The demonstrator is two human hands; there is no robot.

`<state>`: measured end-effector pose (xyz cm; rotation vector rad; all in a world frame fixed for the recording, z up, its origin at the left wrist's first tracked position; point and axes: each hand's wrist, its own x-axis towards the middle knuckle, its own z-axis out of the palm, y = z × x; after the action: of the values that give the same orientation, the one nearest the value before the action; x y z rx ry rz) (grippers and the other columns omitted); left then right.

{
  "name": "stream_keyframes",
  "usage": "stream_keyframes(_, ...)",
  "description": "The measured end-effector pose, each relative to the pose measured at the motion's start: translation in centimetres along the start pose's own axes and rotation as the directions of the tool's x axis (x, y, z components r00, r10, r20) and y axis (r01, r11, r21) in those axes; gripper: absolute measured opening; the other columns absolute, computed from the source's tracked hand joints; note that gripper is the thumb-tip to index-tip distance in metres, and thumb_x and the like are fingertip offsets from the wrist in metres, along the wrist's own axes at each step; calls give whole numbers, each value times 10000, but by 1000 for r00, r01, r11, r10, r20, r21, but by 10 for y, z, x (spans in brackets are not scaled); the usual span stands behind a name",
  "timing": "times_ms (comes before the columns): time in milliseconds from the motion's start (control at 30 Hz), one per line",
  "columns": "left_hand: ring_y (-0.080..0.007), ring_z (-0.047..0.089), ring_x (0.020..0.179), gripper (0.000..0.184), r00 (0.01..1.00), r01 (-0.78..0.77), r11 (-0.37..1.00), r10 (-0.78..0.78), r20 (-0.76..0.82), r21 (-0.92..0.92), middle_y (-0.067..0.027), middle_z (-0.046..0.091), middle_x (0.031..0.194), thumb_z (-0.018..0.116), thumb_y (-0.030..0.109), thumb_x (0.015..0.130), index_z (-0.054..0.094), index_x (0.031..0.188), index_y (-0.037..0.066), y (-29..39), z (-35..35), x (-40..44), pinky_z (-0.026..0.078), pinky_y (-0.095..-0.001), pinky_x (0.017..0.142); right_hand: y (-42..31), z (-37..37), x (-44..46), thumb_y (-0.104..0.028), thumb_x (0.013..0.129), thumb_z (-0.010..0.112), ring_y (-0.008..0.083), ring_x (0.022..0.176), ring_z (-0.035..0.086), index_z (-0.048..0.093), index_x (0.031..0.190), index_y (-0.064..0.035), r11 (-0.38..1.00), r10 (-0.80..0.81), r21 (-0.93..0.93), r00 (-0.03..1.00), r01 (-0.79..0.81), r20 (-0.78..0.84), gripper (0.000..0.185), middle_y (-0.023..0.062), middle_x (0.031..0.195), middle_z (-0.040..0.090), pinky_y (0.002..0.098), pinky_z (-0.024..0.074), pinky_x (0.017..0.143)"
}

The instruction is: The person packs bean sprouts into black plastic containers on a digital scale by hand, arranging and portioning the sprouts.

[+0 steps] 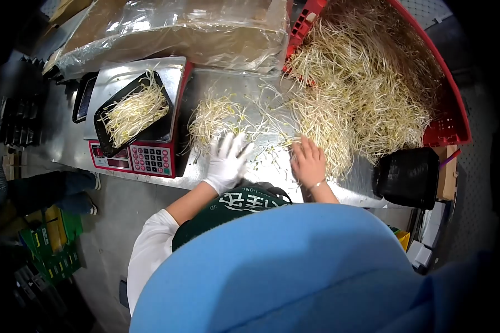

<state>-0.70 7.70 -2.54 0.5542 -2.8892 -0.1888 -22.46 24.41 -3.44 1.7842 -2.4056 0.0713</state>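
Observation:
My left hand (pixel 226 162), in a white glove, lies with fingers spread at the near edge of a small heap of bean sprouts (pixel 212 119) on the metal table. Bare and also spread, my right hand (pixel 310 162) touches the near left side of the large sprout pile (pixel 366 94), which spills from a tipped red crate (pixel 447 105). Loose sprouts and bits lie scattered between my hands. To the left, a black tray (pixel 101 133) filled with sprouts (pixel 136 114) sits at an angle on a red digital scale (pixel 132 158) with a metal pan.
Behind the scale and small heap lies a box covered in clear plastic (pixel 183 39). Stacked black trays (pixel 408 177) stand at the table's right front. Further left are more black trays (pixel 19 122), another person (pixel 44 191) and green crates (pixel 53 244) on the floor.

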Motion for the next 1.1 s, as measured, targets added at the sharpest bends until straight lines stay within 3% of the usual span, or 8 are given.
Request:
stream_keyframes(200, -284, 356, 1185, 484, 969, 139, 990, -142, -202, -27, -94, 410, 1292, 588, 174, 761, 506, 1235, 220, -22, -28, -30, 215, -498, 980, 60, -35, 20, -347, 709, 678, 319, 1224, 365, 465, 1260, -207, 961, 262, -115, 959, -249, 106, 607, 138, 1317, 413, 526, 248, 988)
stream_keyframes(367, -355, 389, 1173, 631, 889, 264, 907, -360, -282, -328, -160, 415, 1296, 623, 161, 741, 390, 1319, 57, -38, -20, -43, 255, -476, 1005, -32, -34, 83, -206, 667, 705, 276, 957, 527, 615, 939, -127, 883, -54, 440, 964, 167, -259, 297, 73, 1026, 582, 390, 387, 833)
stream_keyframes(433, -365, 385, 1176, 652, 866, 280, 893, -393, -308, -351, -178, 404, 1303, 617, 167, 754, 350, 1335, 37, -40, -14, -40, 255, -475, 1006, -85, -25, 125, -213, 691, 680, 256, 958, 515, 629, 889, -120, 938, -85, 344, 988, 37, 125, 225, 47, 1003, 581, 392, 381, 843)
stream_keyframes(867, -419, 306, 1225, 969, 903, 373, 903, -406, -141, -216, -226, 260, 1380, 659, 442, 702, 136, 1408, 34, -44, -1, -26, 278, -513, 987, 14, -96, 25, -59, 717, 612, 223, 879, 575, 600, 757, -32, 533, 162, 822, 978, -201, 134, 50, 94, 892, 627, 308, 428, 813)
stream_keyframes(933, -427, 341, 1183, 852, 862, 288, 888, -403, -306, -359, -222, 257, 1386, 630, 335, 749, 178, 1405, 31, -55, -3, -4, 328, -502, 940, 61, -99, -47, -126, 714, 629, 227, 841, 601, 624, 772, -25, 483, 155, 698, 836, -528, 526, 117, 109, 862, 645, 314, 448, 781)
stream_keyframes(1000, -403, 329, 1195, 751, 816, 283, 921, -378, -437, -267, -209, 271, 1383, 598, 222, 747, 255, 1385, 25, -59, -11, 18, 302, -495, 958, 85, -95, -99, -325, 717, 633, 292, 905, 605, 665, 889, -65, 773, 326, -40, 342, -633, 881, 313, 159, 976, 640, 363, 466, 797)
stream_keyframes(1067, -354, 288, 1241, 697, 862, 315, 946, -320, -392, -80, -185, 287, 1380, 569, 146, 712, 329, 1354, 18, -38, -29, 31, 254, -507, 982, 90, -99, -117, -345, 723, 636, 330, 912, 590, 633, 1000, -71, 722, 612, -379, 280, -579, 739, 390, 164, 1011, 625, 407, 462, 810)
stream_keyframes(1100, -327, 251, 1268, 687, 853, 146, 983, -183, -489, -112, -174, 298, 1372, 547, 119, 691, 359, 1349, 51, -30, -18, 37, 205, -526, 1008, 91, -97, -118, -329, 716, 649, 334, 943, 576, 594, 1055, -60, 710, 619, -160, 500, -685, 606, 436, 166, 1051, 607, 412, 453, 829)
